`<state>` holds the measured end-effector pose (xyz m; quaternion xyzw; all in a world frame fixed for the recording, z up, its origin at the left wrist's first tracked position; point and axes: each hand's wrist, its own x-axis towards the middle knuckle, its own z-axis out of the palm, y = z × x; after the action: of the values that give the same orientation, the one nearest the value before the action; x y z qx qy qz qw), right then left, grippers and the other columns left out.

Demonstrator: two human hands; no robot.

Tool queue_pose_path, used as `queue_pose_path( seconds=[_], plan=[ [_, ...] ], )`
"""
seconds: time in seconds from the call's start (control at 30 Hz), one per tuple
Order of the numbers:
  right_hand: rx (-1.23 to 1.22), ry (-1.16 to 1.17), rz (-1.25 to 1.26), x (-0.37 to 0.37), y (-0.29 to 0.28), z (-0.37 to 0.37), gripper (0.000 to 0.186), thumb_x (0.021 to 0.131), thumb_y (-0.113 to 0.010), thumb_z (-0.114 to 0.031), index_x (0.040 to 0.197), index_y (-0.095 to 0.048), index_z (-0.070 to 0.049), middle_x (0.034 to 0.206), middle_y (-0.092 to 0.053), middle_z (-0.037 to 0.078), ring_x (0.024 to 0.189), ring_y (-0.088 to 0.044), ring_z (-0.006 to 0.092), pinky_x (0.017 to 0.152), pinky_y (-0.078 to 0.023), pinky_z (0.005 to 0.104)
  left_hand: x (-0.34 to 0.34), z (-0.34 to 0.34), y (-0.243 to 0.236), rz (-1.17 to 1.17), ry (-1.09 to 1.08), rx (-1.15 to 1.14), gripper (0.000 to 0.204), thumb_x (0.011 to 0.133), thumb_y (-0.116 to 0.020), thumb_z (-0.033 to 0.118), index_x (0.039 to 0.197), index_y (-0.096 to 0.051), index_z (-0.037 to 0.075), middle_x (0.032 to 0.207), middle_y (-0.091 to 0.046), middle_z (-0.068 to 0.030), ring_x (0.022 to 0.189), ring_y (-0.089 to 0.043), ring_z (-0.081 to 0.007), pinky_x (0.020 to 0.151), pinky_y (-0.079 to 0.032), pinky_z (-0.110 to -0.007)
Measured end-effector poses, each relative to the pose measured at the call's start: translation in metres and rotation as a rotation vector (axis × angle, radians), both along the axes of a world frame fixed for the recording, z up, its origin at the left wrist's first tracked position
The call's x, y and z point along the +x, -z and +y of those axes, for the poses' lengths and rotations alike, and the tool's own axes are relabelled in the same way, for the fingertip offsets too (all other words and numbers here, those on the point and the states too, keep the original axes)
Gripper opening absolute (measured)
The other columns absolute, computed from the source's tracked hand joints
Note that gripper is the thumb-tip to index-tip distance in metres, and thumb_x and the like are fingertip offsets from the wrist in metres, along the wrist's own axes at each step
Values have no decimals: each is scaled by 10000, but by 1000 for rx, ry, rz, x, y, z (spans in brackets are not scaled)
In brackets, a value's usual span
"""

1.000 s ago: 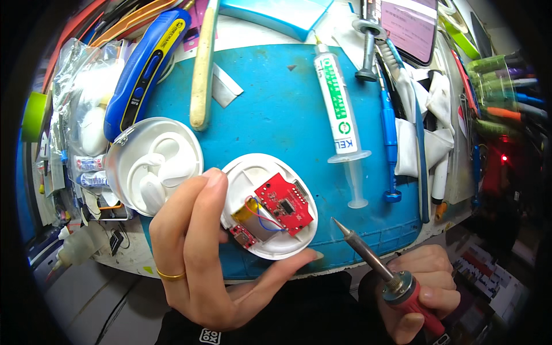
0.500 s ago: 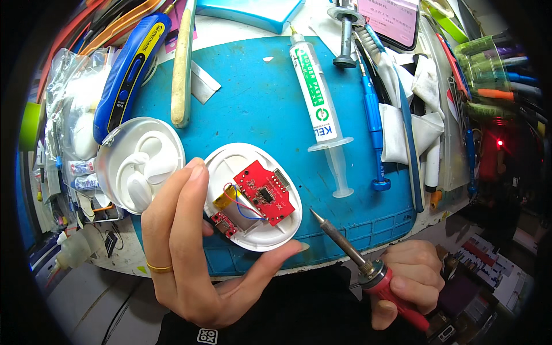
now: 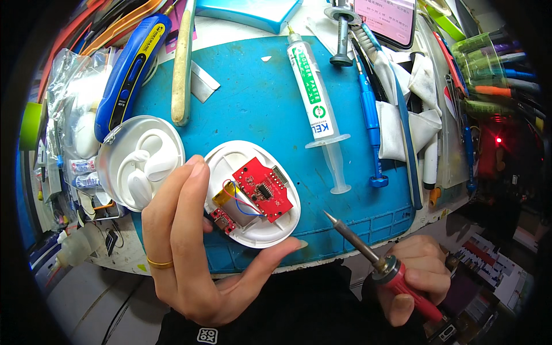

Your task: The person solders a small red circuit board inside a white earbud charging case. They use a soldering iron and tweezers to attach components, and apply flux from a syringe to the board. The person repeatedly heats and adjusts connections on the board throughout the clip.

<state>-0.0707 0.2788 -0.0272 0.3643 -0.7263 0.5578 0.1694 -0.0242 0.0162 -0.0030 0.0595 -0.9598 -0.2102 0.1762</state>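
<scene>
My left hand (image 3: 184, 253) grips an opened white earbud charging case (image 3: 287, 227) by its edges, fingers on its left side and thumb at its lower right rim. Inside the case lie a red circuit board (image 3: 261, 190), a silver battery pouch (image 3: 244, 215) with yellow tape, and a smaller red board (image 3: 221, 219); thin red and blue wires run between them. The case's lid half (image 3: 115, 146), holding white earbuds, is left of my fingers. My right hand (image 3: 422, 276) is closed round the red handle of a soldering iron (image 3: 359, 247). Its tip points up-left, apart from the case.
On the blue mat (image 3: 241, 92) lie a solder paste syringe (image 3: 313, 92), a blue screwdriver (image 3: 371, 126) and a metal blade (image 3: 202, 83). A blue utility knife (image 3: 129, 75) and a pale-handled tool (image 3: 183, 75) lie at the left. A phone (image 3: 388, 20) and white cloth (image 3: 411, 126) are at the right.
My right hand has moved the soldering iron right and slightly down, so its tip is farther from the case. My left hand still holds the case, nearly unmoved.
</scene>
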Motion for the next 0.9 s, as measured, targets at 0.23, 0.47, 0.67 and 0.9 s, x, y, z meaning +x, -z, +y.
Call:
queue_pose_path(
  seconds=[0.23, 0.47, 0.67, 0.9],
  plan=[
    [-20, -42, -76, 1, -2, 11, 315, 946, -618, -294, 1060, -543, -9, 785, -601, 116, 621, -572, 197, 547, -457, 324, -2, -2, -1, 20, 49, 5, 1003, 649, -980, 458, 1446, -583, -3, 1391, -643, -169, 807, -529, -136, 647, -425, -262],
    [-251, 200, -158, -1, -8, 12, 346, 912, -648, -350, 1103, -584, -69, 825, -524, 78, 725, -486, 177, 653, -388, 318, -3, 0, -2, 19, 78, 83, 848, 706, -927, 218, 1440, -576, -22, 1415, -639, -204, 874, -568, -231, 705, -448, -304],
    [-515, 884, 204, -28, -65, 61, 365, 955, -567, -346, 1052, -630, 0, 778, -474, 68, 674, -429, 146, 626, -378, 307, -4, 3, -8, 8, 113, 123, 867, 691, -893, 98, 1462, -528, -60, 1462, -585, -261, 1098, -614, -357, 805, -513, -379],
    [-351, 1050, 366, -90, -120, 75, 140, 897, -737, -107, 792, -719, -17, 598, -557, 22, 468, -410, 55, 477, -275, 201, -2, 3, -8, -7, 107, 158, 824, 712, -846, 45, 1467, -529, -45, 1472, -582, -249, 1115, -608, -352, 862, -506, -388]
  ],
)
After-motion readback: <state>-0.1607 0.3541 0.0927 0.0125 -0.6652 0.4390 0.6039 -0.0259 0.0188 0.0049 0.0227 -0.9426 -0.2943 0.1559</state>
